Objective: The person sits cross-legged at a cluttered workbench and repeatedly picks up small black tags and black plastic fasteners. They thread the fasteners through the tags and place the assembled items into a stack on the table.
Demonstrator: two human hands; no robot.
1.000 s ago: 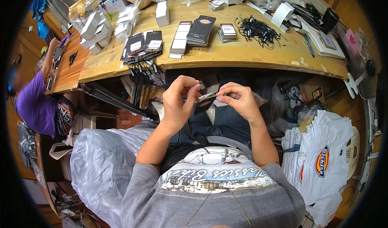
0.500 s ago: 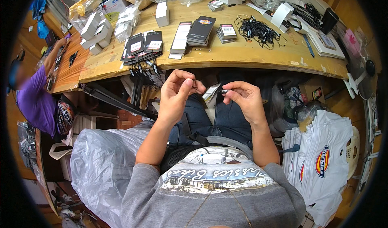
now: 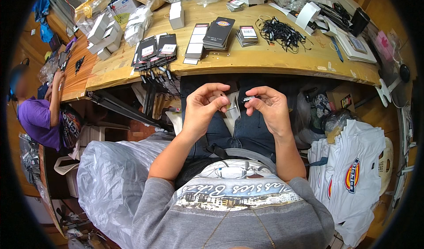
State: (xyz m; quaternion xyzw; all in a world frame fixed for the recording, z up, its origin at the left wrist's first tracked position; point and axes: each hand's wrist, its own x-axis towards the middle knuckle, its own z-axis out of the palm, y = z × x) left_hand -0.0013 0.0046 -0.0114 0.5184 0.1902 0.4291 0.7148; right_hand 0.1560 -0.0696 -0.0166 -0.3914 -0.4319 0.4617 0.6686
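Above my lap, just off the table's front edge, both hands are raised with fingertips facing each other. Between the thumb and fingers of my right hand is a small black hang-tag string fastener with white marks. My left hand is pinched closed, a short dark strand showing at its fingertips; whether it joins the fastener cannot be made out. Beyond them on the table lie a stack of black hang tags, a strip-shaped stack of white labels, and a smaller tag stack. A tangle of black strings lies farther right.
Strung black tags lie at the left, their cords over the wooden table's edge. White boxes stand behind. A person in purple works at far left. A plastic bag and white shirts flank me.
My left hand has moved right, closer to my right hand, which has shifted only slightly. The person at left has lowered an arm and leaned back from the far end of their table.
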